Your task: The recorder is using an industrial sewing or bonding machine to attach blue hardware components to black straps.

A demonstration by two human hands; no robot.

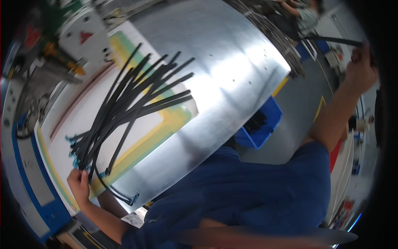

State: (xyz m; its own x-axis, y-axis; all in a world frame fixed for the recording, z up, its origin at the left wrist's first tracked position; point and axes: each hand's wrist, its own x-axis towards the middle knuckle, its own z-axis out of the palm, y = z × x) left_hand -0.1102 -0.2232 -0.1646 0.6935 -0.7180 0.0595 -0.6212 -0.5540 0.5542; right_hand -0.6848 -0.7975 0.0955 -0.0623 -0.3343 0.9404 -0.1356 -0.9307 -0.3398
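My right hand (361,71) is raised far out at the right edge. Its fingers are closed round one end of a long black strip (333,40), which sticks out leftward. Down at the left, my left hand (79,185) is closed beside the near ends of a bundle of black strips (120,103). Whatever its fingers may grip is hidden. The bundle lies fanned out over a white board (139,135) edged with yellow and green tape. Several strips have tangled teal bits (75,159) at their near ends. One strip (112,191) curves off toward me.
The board lies on a shiny metal table (232,79). A machine (85,35) with a yellow-tipped part stands at the far left. Below the table's right edge is a blue bin (263,128) with dark pieces inside. Another person (306,16) is at the far right.
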